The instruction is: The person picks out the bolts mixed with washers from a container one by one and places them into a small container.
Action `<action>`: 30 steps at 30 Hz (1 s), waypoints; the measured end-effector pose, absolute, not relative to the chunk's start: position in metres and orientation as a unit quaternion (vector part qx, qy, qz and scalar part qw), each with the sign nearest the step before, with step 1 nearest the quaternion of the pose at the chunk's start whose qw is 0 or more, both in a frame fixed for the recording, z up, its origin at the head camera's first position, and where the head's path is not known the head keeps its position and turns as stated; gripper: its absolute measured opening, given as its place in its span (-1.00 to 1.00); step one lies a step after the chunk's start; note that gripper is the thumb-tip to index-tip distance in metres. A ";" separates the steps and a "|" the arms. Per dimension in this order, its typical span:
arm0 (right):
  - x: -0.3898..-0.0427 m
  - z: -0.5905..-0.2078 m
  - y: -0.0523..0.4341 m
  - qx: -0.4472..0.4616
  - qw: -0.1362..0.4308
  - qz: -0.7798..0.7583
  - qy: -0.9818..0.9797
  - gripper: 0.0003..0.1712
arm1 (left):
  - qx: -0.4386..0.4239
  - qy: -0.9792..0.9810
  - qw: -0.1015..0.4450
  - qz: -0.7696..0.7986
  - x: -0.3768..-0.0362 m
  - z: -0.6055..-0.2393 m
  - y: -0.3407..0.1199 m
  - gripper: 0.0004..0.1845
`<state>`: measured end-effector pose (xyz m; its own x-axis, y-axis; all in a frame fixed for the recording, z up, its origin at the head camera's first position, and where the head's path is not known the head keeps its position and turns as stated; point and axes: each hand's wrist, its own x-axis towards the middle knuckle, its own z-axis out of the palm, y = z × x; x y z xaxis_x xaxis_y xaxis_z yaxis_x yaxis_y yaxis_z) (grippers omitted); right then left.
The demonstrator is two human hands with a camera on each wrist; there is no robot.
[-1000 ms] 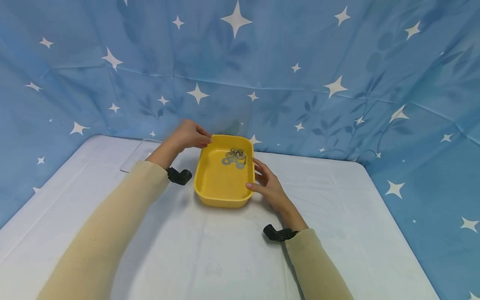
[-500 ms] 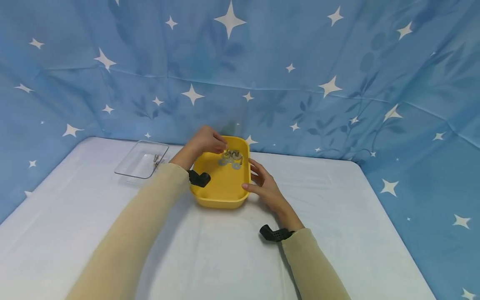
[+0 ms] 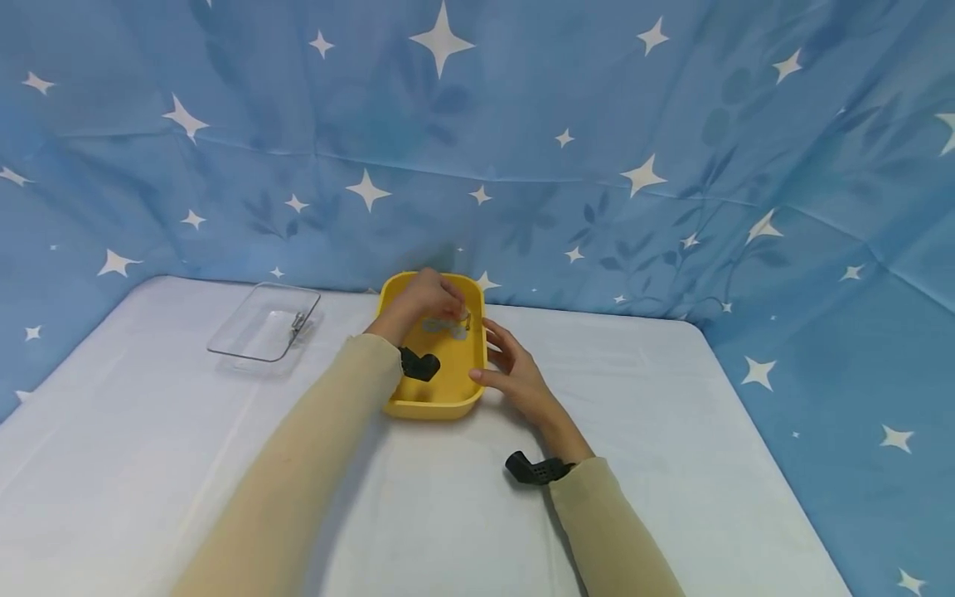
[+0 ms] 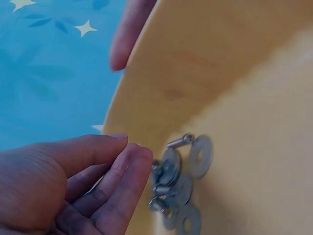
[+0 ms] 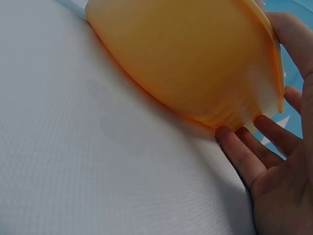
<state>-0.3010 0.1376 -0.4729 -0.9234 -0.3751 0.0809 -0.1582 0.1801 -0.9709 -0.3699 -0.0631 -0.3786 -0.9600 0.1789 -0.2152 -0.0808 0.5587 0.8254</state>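
The yellow tray (image 3: 455, 377) stands at the middle back of the table. My left hand (image 3: 427, 297) reaches over its left rim, fingertips low above a heap of flat metal washers (image 4: 200, 156) and small screws (image 4: 180, 141). In the left wrist view thumb and fingers are drawn close together beside the heap, with nothing visible between them. My right hand (image 3: 515, 377) holds the tray's right side: the thumb lies over the rim, the fingers (image 5: 242, 152) against the outer wall. Part of the heap is hidden behind the left hand in the head view.
Left of the tray stands a clear plastic box (image 3: 239, 352) with several screws (image 3: 298, 323) in its right part. A white cloth (image 3: 448, 514) covers the table. Behind hangs a blue curtain (image 3: 522, 108) with white stars.
My left hand has moved right and down, from the tray's left rim to inside it over the washers and screws. The clear box has come into full view. My right hand keeps its hold.
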 end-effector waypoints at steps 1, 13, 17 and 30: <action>-0.301 -0.473 0.137 -0.177 0.089 -0.616 0.762 -0.06 | 0.027 0.873 0.139 0.467 -0.370 -0.381 -0.063 -0.73; -0.298 -0.471 0.130 -0.184 0.094 -0.612 0.763 -0.05 | -0.014 0.854 0.120 0.506 -0.372 -0.410 -0.060 -0.78; -0.299 -0.471 0.131 -0.184 0.094 -0.612 0.763 -0.05 | -0.020 0.846 0.110 0.521 -0.376 -0.417 -0.059 -0.79; -0.298 -0.470 0.137 -0.176 0.095 -0.614 0.764 -0.04 | -0.028 0.840 0.115 0.529 -0.388 -0.422 -0.048 -0.84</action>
